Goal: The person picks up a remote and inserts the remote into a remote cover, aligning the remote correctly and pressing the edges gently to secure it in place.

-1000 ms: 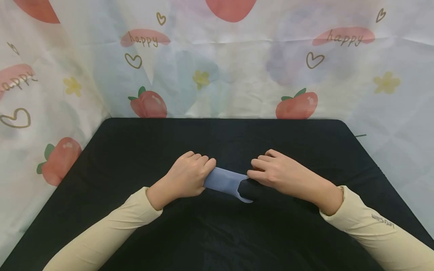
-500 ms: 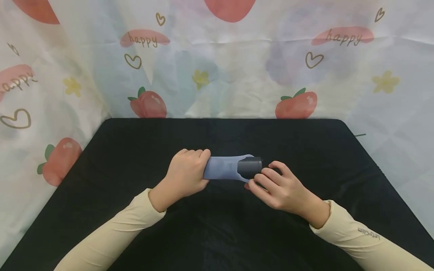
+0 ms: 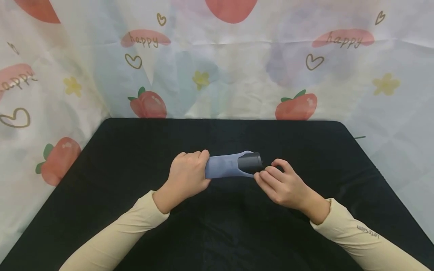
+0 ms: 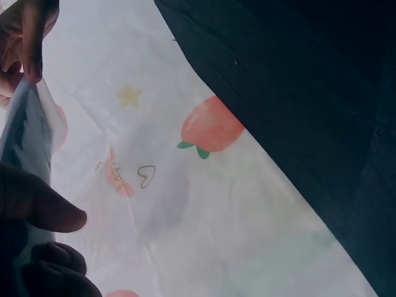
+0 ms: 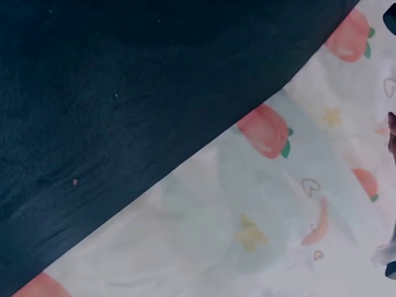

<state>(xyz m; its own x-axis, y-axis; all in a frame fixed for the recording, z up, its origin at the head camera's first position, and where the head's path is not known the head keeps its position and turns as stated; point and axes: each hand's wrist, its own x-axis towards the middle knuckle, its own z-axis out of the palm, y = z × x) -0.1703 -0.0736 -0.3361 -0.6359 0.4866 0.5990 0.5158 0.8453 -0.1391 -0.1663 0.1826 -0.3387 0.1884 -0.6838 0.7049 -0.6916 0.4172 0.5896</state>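
In the head view, a blue-grey sleeve (image 3: 222, 166) lies level between both hands above the table. A black cylinder (image 3: 250, 162) with a small nub on its end shows out of the sleeve's right opening. My left hand (image 3: 189, 171) grips the sleeve's left part and hides that end. With its fingertips, my right hand (image 3: 283, 184) pinches the near edge of the opening, close beside the cylinder's end. In the left wrist view, the sleeve (image 4: 28, 130) runs from the left thumb (image 4: 46, 201) up to the right hand's fingers (image 4: 32, 55).
Below the hands spreads a black-covered table (image 3: 217, 233). A pale curtain (image 3: 237, 75) printed with fruit, hearts and flowers stands behind its far edge and along the sides. The right wrist view shows mostly the table covering (image 5: 111, 111) and the curtain (image 5: 204, 229).
My right hand has come down from the sleeve's far side to the near edge of its opening, uncovering the black cylinder. The sleeve's right end has risen, and the left hand keeps its grip.
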